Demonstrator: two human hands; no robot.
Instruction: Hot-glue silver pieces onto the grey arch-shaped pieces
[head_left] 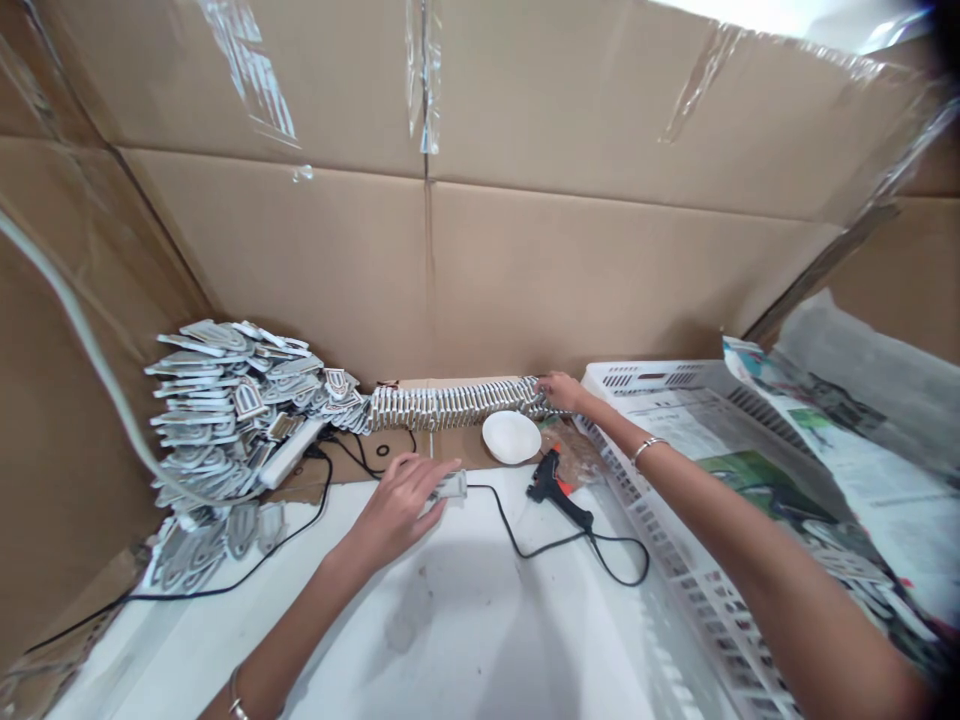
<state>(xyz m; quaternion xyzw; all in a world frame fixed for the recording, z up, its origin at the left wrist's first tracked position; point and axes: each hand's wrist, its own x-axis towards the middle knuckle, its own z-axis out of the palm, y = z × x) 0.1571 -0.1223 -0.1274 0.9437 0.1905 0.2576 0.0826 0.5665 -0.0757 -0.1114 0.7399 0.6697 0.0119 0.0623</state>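
Holding a pale piece (454, 485) in the left hand (403, 503), between fingers and thumb, over the counter (457, 640). Touching the right end of the standing row (450, 403) with the right hand (560, 391), too small to tell whether pinched. In the white basket (600, 373), on printed sheets (660, 422) too blurred to read, more pieces (851, 565). Just below the row, a white bowl (511, 437).

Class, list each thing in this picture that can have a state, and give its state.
Row of pieces, packed closely
Left hand, pinching a small piece
Right hand, touching the row's right end
Pile of pieces, heaped unevenly
Bowl, upright
Glue gun, on its side, cord attached; heat can't be told
Crate, open-topped, lined with newspaper
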